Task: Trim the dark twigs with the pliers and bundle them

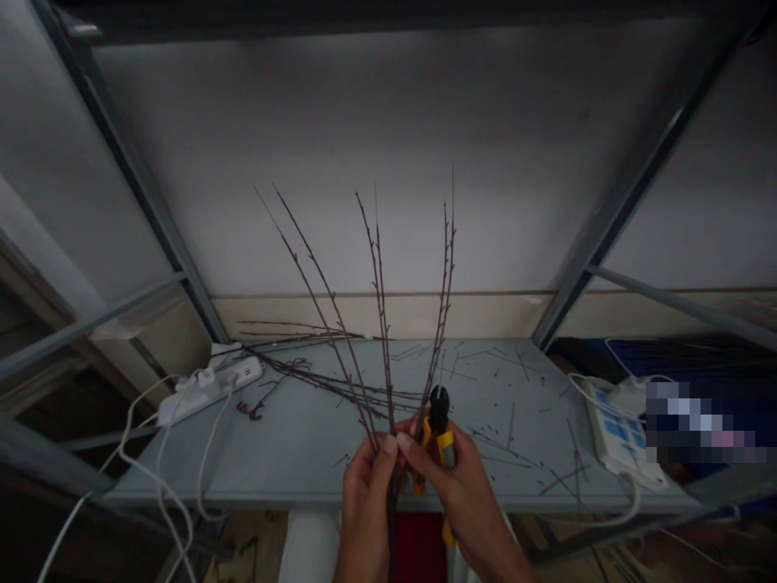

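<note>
My left hand point(365, 486) is closed on a bunch of thin dark twigs point(384, 340), its thumb pressed on the stems near their lower part. Upward from the grip, the twigs fan out into three pairs with small buds along them. My right hand point(470, 490) holds a pair of cutting pliers point(446, 447) with yellow-and-black handles, their dark jaws pointing up. The thumb and fingers of that same hand also pinch the stems, right beside my left thumb. Below the hands the stems run down together past the table edge.
More twigs point(303, 368) lie on the grey table point(291, 465) behind and left, with cut scraps scattered to the right. White power strips with cords stand at left point(212, 389) and right point(625, 437). Metal posts point(643, 162) frame the table before a pale wall.
</note>
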Demonstrator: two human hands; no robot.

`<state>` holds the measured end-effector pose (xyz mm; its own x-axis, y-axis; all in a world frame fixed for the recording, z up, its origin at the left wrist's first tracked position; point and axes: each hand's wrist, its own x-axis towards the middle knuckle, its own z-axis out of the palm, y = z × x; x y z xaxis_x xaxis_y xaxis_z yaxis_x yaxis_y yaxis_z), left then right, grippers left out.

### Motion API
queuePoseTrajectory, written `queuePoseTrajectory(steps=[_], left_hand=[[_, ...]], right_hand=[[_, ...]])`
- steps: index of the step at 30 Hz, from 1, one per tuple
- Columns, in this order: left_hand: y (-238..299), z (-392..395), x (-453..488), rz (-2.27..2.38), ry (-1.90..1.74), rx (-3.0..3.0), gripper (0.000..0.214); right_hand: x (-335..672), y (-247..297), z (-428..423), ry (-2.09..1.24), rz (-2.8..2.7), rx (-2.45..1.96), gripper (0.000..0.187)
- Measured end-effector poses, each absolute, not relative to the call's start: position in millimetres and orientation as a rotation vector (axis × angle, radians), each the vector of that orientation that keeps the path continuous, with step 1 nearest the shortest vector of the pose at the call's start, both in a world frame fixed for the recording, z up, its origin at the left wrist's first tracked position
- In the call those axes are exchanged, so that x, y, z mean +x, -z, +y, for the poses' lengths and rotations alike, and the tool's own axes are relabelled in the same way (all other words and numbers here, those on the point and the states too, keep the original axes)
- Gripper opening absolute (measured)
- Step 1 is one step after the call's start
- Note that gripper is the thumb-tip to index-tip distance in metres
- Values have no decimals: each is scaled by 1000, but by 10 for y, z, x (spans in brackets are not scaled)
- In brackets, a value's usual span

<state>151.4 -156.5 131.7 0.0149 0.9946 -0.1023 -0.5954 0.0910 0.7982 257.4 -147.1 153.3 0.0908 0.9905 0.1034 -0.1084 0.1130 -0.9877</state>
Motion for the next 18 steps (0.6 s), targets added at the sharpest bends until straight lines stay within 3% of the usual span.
queuePoseTrajectory(steps=[10, 18], left_hand=[[-1345, -1589, 1507, 998, -1734, 857, 29], [-1344, -1673, 1512, 875, -1742, 743, 25]], right_hand=[[2519, -1538, -1520, -919, -1239, -1145, 27], [2549, -1483, -1617, -971, -1227, -1101, 28]])
